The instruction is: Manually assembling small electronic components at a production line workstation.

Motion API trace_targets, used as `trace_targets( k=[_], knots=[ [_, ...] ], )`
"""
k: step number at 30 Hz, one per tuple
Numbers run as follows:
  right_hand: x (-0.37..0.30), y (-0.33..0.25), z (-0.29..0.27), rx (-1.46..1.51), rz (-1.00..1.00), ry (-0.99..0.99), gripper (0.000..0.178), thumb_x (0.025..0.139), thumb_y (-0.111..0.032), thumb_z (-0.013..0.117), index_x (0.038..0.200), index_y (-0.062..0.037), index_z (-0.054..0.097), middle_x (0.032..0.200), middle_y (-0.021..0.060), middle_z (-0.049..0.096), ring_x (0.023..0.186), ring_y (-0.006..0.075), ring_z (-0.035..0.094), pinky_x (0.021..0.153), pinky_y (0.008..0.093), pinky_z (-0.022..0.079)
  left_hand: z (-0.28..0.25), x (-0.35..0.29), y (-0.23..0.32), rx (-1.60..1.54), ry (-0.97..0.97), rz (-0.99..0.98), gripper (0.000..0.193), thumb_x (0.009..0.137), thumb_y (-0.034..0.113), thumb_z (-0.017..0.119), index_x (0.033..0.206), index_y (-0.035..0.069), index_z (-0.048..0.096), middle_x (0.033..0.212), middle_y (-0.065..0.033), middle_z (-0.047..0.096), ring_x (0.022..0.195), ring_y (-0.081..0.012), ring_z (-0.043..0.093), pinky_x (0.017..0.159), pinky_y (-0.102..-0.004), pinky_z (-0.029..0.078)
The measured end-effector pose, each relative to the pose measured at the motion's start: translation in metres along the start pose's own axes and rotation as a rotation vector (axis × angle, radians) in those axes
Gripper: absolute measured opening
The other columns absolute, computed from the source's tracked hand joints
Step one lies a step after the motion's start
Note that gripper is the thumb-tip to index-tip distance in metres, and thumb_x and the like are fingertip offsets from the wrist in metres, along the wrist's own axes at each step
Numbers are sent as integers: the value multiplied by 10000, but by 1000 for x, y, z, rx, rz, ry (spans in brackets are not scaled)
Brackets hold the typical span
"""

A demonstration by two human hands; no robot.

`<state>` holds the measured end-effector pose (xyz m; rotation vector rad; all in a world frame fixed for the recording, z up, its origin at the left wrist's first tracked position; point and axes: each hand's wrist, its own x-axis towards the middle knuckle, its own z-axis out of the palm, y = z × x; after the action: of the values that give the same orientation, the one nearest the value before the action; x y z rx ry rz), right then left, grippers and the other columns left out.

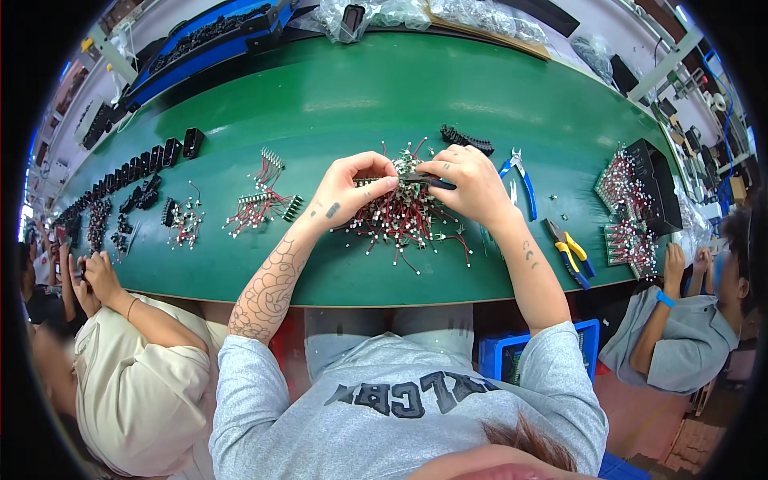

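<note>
My left hand (356, 188) is closed in a pinch on a strip of small green circuit boards, mostly hidden by the fingers. Close beside it, my right hand (466, 182) is wrapped round a dark hand tool (436, 182), its tip reaching toward the left fingertips. The tool's exact kind is hard to make out. Beneath both hands spreads a pile of small circuit boards with red wires (404, 222) and white connectors. Just behind my right hand lies a black ridged strip (467, 139).
Right of my hands lie blue-handled pliers (524, 186) and yellow-and-blue pliers (570, 254). More wired boards (260, 206) lie left; others stand by a black box (658, 188) at right. Black housings (132, 170) line the left. Co-workers sit on both sides. A blue crate (590, 346) stands below the table.
</note>
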<state>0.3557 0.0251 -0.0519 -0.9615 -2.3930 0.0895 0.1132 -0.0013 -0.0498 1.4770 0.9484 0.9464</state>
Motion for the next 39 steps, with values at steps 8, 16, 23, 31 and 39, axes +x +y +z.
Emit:
trace_targets(
  k=[8, 16, 23, 31, 39],
  knots=[
    [2, 9, -3, 359, 115, -167, 256, 727, -90, 718, 978, -58, 759, 891, 52, 725, 801, 233, 637, 766, 327, 512, -5, 3, -4, -18, -80, -14, 84, 872, 61, 687, 952, 36, 686, 867, -4, 669, 772, -65, 576, 706, -189, 458],
    [2, 12, -3, 543, 151, -205, 296, 708, -40, 699, 1000, -19, 747, 880, 90, 731, 746, 231, 631, 724, 313, 509, -2, 5, -8, -49, -61, -47, 84, 880, 74, 684, 956, 40, 691, 829, -3, 666, 660, -46, 535, 585, -164, 407],
    [2, 15, -3, 716, 169, -205, 305, 710, -32, 692, 1010, -29, 747, 894, 87, 726, 760, 228, 631, 720, 308, 509, -5, 7, -11, -293, -116, -80, 92, 890, 77, 674, 977, 48, 680, 818, -2, 664, 588, -32, 489, 524, -154, 366],
    [2, 17, -3, 185, 33, 79, 367, 678, -29, 712, 1040, -79, 742, 958, 47, 701, 858, 221, 622, 815, 322, 502, -9, 9, -15, -283, -16, -48, 108, 906, 90, 662, 1006, 49, 658, 837, -3, 663, 632, -34, 512, 549, -152, 384],
    [0, 7, 4, 89, -1, 36, 320, 710, -124, 739, 1030, -131, 732, 974, 19, 677, 891, 213, 606, 860, 324, 468, 1, 7, -12, -107, 14, -4, 92, 915, 98, 655, 991, 47, 657, 848, -6, 658, 669, -41, 526, 585, -160, 401]
  ],
)
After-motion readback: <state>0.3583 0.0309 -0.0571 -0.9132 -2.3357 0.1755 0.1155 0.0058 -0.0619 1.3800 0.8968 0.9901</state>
